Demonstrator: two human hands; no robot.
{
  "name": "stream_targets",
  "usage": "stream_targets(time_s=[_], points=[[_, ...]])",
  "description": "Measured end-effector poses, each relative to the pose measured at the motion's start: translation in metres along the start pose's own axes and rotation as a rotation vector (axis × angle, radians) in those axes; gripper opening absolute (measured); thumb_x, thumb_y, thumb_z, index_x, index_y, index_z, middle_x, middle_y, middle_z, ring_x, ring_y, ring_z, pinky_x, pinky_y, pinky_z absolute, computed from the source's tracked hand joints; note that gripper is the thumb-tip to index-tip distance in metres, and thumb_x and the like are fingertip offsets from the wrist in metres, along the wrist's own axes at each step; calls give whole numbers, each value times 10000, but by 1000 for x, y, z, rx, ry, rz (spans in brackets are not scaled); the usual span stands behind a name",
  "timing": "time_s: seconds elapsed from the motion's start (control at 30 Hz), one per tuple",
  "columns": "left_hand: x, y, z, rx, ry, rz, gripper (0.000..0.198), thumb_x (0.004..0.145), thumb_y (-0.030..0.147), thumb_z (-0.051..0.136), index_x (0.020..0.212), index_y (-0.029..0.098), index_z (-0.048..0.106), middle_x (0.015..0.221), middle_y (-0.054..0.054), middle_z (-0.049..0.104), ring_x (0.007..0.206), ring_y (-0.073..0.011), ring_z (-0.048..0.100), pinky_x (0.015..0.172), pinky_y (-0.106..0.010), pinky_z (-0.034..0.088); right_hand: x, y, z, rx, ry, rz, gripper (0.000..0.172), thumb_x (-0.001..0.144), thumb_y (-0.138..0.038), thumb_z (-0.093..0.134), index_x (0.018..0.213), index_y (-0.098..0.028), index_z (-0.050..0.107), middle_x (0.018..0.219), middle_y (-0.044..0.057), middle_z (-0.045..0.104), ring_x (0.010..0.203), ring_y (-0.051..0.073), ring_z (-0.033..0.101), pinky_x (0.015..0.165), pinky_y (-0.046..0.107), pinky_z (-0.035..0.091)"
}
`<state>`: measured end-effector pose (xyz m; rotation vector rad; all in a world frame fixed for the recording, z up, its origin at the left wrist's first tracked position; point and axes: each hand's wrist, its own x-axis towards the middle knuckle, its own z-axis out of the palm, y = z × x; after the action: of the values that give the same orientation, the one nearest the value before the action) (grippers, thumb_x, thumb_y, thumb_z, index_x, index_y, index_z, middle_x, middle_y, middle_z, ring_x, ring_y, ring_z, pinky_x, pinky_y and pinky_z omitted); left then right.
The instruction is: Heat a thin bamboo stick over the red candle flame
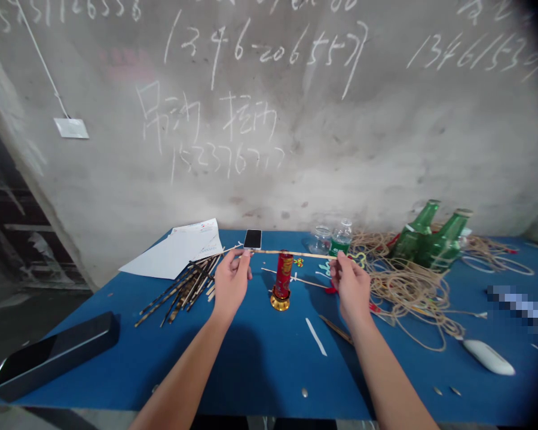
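Note:
A thin bamboo strip (311, 255) spans level between my two hands, above the table. My left hand (232, 276) pinches one end between thumb and fingers. My right hand (350, 280) pinches the other end. Under the middle of the strip stands a red candle (284, 280) with gold markings, upright in a gold-coloured holder (280, 303). The strip crosses at the height of the candle's top; whether they touch, I cannot tell. A bundle of dark, scorched-looking sticks (188, 291) lies left of my left hand.
Behind are white papers (192, 248), a phone (253, 239), a glass jar (320, 239) and a plastic bottle (341, 237). Green bottles (443, 242) and tangled cord (407, 292) lie right. A black box (58, 352), white strip (316, 336) and white mouse-like object (488, 356) lie nearer.

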<state>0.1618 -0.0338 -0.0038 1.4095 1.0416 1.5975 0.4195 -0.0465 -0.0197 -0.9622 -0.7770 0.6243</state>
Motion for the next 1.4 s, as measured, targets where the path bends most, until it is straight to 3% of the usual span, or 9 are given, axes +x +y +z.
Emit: stream_targets(time_s=[0.2,0.4,1.2,1.4], points=[[-3,4,1,13,22,31,393,959,563,667,1106,199,682,581,46,563,452,-99,455,435,-199,333,2,-2,0,20,52,-17,489,792,-614,825,652,-179,647,594,-21,518,516,96,398,450,244,263],[-4,6,2,35,76,96,371,917,540,724,1027,187,737,556,33,562,483,-120,500,469,-216,370,4,-1,-3,19,106,-25,484,784,-618,825,656,-190,641,588,-27,509,516,104,399,451,255,266],[-6,8,1,72,14,104,393,907,521,727,1044,168,831,568,10,578,485,-118,489,454,-224,368,9,-1,-8,27,183,-37,400,784,-519,834,670,-201,620,569,-46,489,504,101,355,453,267,252],[-7,10,2,75,11,103,401,912,511,720,1089,170,831,570,9,579,492,-118,478,459,-221,371,12,-3,-8,79,211,-32,391,724,-481,873,648,-184,630,608,-29,529,536,92,385,467,246,256]])
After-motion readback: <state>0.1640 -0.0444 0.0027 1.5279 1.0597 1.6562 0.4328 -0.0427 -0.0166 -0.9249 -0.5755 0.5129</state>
